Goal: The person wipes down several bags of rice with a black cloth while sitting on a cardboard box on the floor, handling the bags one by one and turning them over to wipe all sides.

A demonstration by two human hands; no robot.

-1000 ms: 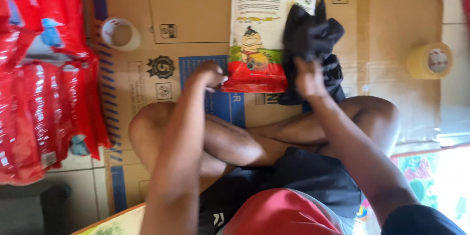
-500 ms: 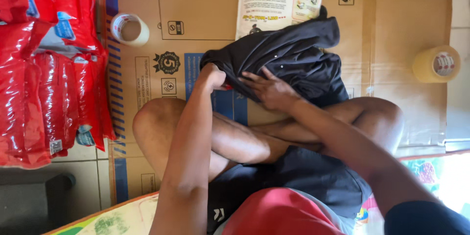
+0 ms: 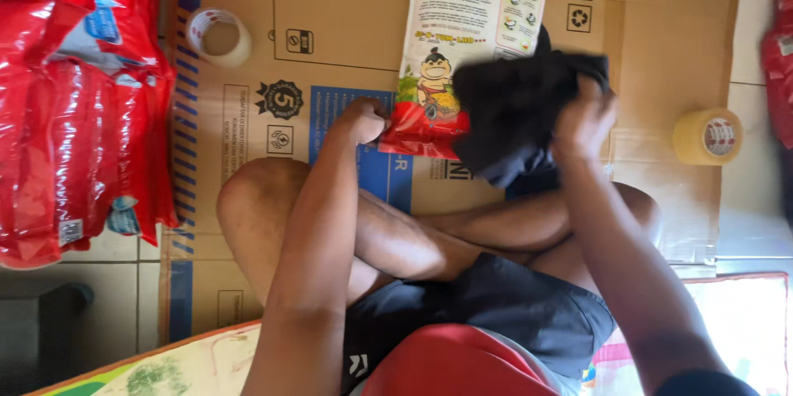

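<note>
Right hand (image 3: pixel 582 119) grips the bunched black cloth (image 3: pixel 516 111) at three o'clock of the fisted left hand (image 3: pixel 363 121), which pinches the snack bag (image 3: pixel 462 49)'s lower corner.

One view only, from a camera worn on the person's head, looking steeply down over crossed legs at the flattened cardboard sheet (image 3: pixel 347 24) on the floor; it sits close, the forearms filling the lower half of the frame; the left hand (image 3: pixel 363 119) shows at centre, the right hand (image 3: pixel 582 119) right of centre; a clear tape roll (image 3: pixel 219 35) marks the upper left, a tan tape roll (image 3: pixel 706 136) the right edge; no second view shares the scene.
</note>
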